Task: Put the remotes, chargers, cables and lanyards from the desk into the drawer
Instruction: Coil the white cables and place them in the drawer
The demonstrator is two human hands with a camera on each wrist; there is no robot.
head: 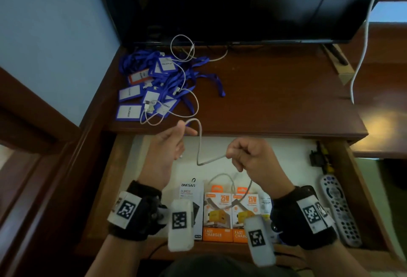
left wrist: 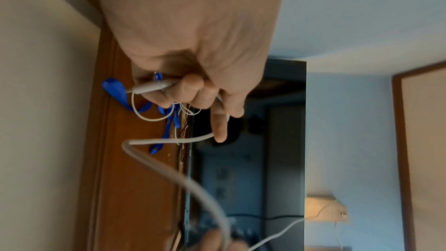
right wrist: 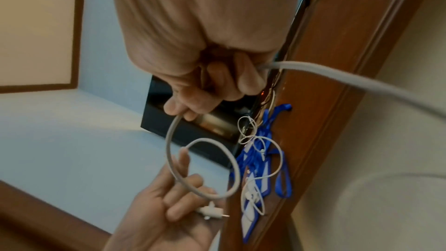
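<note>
1. Two hands share one grey cable [head: 201,144] above the open drawer [head: 372,188]: the left hand [head: 167,151] pinches its plug end, the right hand [head: 248,155] is fisted around its middle, probably to coil it.
2. Slack hangs onto charger boxes [head: 229,215] at the drawer's front edge; a remote [head: 340,208] lies at its right edge.
3. Lanyards [head: 154,80] and a thin white cable [head: 187,91] remain on the surface's back-left corner.

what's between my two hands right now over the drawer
In the head view, a bent stretch of the grey cable runs from the left hand to the right hand, above the open drawer.
</note>
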